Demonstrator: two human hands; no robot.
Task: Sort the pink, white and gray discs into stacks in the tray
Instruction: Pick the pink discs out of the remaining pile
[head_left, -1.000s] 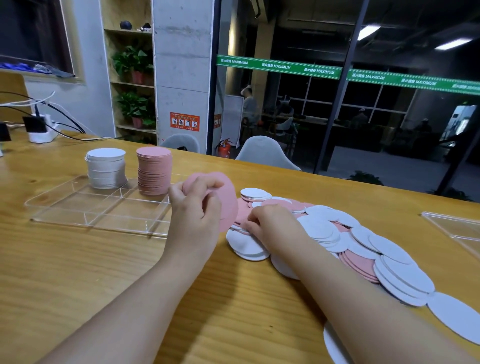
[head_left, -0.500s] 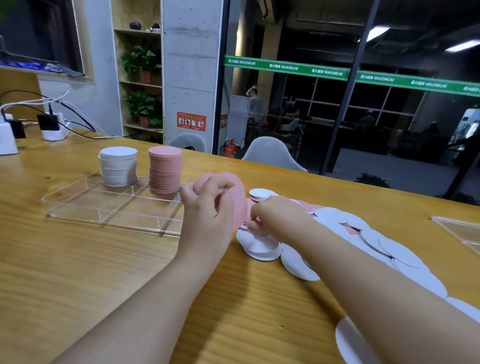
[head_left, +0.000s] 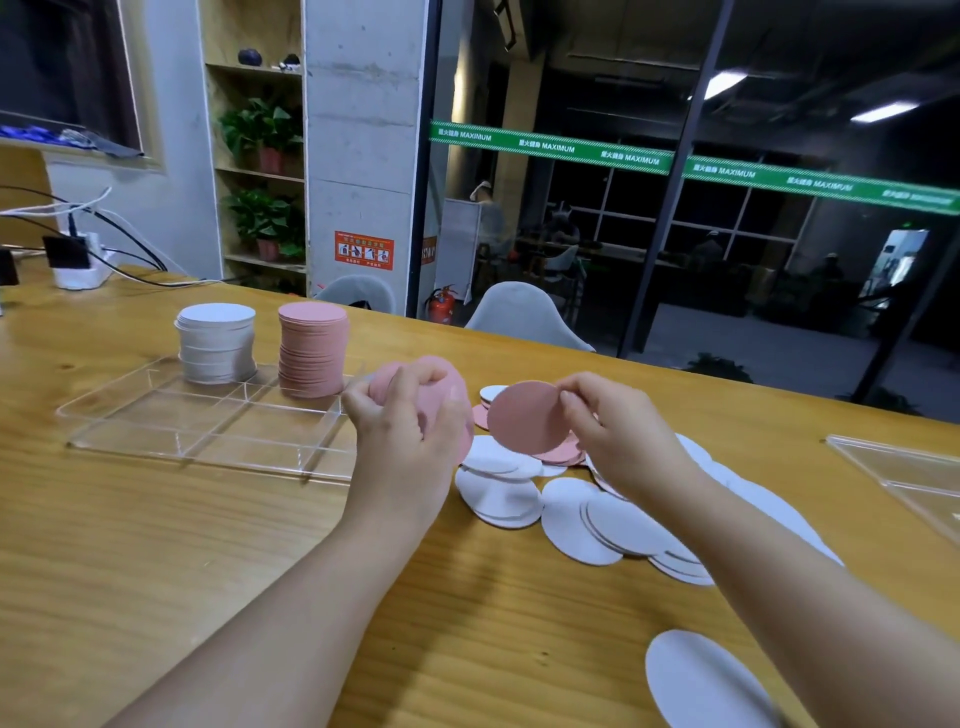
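In the head view, the clear tray (head_left: 208, 436) already carries a white stack (head_left: 216, 344) and, just beside it, a pink stack (head_left: 312, 349). Right of the tray, the left hand (head_left: 402, 441) grips several pink discs (head_left: 441, 395). The right hand (head_left: 618, 436) pinches one pink disc (head_left: 527, 418) above the loose pile (head_left: 597, 509), where many discs are left. I see no gray stack.

Table (head_left: 156, 545): wood, visible grain, satin sheen under lamplight. Tray (head_left: 208, 436) on table: clear hard plastic, glossy, edges catching light. Second clear plastic tray (head_left: 904, 467) seen at table's right edge. White stack (head_left: 217, 343) and pink stack (head_left: 312, 349) in tray's far compartments: thin matt discs, paper- or felt-like; exact material not determinable. Loose discs (head_left: 571, 514) right of tray: same matt, smooth finish. Pillar (head_left: 363, 156) behind table: bare rough concrete.
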